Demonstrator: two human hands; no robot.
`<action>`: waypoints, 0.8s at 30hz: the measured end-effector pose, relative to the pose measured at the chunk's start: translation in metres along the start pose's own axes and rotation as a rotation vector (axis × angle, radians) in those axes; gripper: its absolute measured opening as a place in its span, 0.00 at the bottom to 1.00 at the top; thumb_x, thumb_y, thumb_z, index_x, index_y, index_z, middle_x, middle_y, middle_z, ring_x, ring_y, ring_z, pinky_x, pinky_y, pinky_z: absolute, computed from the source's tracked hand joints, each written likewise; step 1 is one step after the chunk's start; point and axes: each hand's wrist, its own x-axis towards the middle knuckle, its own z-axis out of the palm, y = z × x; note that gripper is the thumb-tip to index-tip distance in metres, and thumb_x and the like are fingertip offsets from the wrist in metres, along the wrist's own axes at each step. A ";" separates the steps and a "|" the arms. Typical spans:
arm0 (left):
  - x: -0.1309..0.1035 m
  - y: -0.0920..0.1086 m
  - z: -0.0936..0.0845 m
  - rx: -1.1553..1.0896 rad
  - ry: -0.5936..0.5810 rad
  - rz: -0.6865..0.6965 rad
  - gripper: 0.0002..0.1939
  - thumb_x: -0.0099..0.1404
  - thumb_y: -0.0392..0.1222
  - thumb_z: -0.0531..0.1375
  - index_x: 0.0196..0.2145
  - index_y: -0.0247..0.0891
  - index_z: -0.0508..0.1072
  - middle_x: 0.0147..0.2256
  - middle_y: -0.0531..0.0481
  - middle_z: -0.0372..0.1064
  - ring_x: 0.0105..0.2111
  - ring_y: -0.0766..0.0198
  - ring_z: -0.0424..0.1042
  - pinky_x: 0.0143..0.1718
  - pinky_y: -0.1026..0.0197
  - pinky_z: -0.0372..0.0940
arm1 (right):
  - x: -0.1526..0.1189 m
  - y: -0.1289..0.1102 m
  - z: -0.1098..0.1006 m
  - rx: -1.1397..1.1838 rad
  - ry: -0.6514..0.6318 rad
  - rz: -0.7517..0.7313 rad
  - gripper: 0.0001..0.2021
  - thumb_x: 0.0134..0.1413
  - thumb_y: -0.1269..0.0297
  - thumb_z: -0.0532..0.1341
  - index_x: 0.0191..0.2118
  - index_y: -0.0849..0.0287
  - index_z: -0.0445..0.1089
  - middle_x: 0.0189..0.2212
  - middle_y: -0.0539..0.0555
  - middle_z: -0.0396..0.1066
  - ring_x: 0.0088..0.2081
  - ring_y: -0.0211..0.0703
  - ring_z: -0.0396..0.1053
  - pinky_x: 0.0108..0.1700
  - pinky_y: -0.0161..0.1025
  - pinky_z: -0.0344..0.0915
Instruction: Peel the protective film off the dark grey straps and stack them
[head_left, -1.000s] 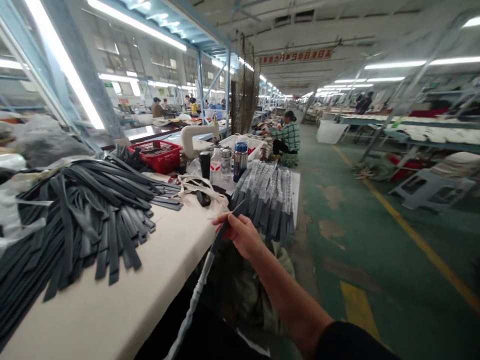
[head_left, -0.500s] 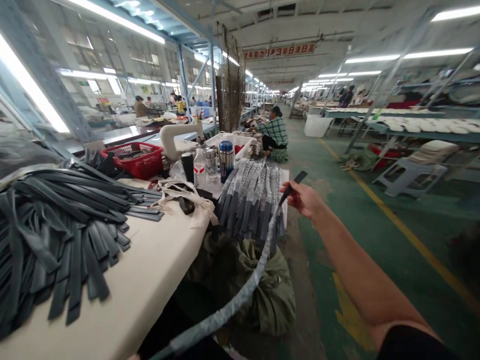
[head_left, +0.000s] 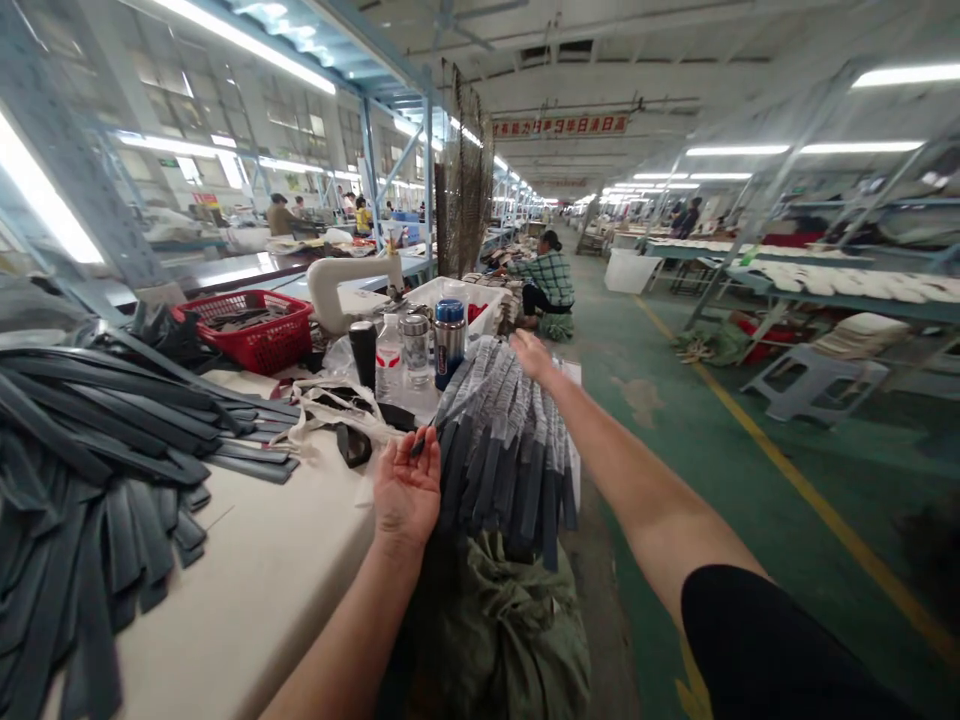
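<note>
My left hand [head_left: 407, 490] is palm up at the table's right edge, its curled fingers closed on the dark end of a gray strip [head_left: 421, 441]. That strip slants up and right across a pile of gray strips with crinkled clear wrapping [head_left: 506, 440]. Over the pile's far right part is my right hand [head_left: 532, 356], its fingers stretched out and apart; their tips are small and soft, and nothing is visible in them. A large heap of unwrapped dark gray strips [head_left: 97, 450] lies on the cream table [head_left: 277, 560] at left.
Behind the pile stand a blue-topped flask [head_left: 450, 343], a plastic bottle [head_left: 388, 357] and a jar [head_left: 415, 349]. A red basket [head_left: 259, 340] sits farther left. Green cloth [head_left: 517, 630] bulges below the pile. A person in a plaid shirt [head_left: 551, 275] crouches beyond, beside the aisle.
My left hand has come up into view from the bottom edge. My right hand has moved left and farther away, and the wrapped strip has gone from hanging in front to lying over the pile.
</note>
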 end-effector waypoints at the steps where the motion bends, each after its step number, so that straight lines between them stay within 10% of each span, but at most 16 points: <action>1: 0.002 -0.002 -0.005 -0.022 0.010 0.001 0.20 0.71 0.41 0.52 0.27 0.31 0.77 0.33 0.42 0.79 0.40 0.62 0.79 0.41 0.64 0.74 | -0.009 0.012 0.014 -0.066 0.005 0.009 0.17 0.65 0.58 0.60 0.55 0.59 0.67 0.55 0.59 0.67 0.53 0.51 0.68 0.54 0.55 0.67; 9: -0.026 -0.013 -0.056 0.037 0.047 -0.174 0.16 0.70 0.40 0.53 0.33 0.32 0.79 0.38 0.42 0.79 0.41 0.60 0.79 0.42 0.62 0.74 | -0.020 0.050 0.049 -0.302 -0.107 -0.043 0.16 0.66 0.59 0.60 0.55 0.58 0.68 0.58 0.59 0.65 0.58 0.53 0.65 0.60 0.59 0.61; 16: -0.083 -0.016 -0.117 0.338 -0.151 -0.415 0.23 0.63 0.54 0.62 0.53 0.41 0.73 0.58 0.39 0.68 0.39 0.56 0.79 0.33 0.63 0.72 | -0.017 0.053 0.050 -0.399 -0.249 -0.138 0.14 0.65 0.59 0.60 0.51 0.60 0.71 0.56 0.59 0.69 0.58 0.52 0.65 0.61 0.58 0.59; 24: -0.177 0.020 -0.190 0.515 0.001 -0.353 0.26 0.56 0.56 0.68 0.50 0.41 0.77 0.52 0.37 0.73 0.45 0.52 0.76 0.43 0.57 0.69 | -0.034 0.023 0.027 -0.327 -0.006 -0.211 0.22 0.65 0.58 0.53 0.57 0.67 0.67 0.59 0.66 0.67 0.60 0.55 0.64 0.62 0.51 0.58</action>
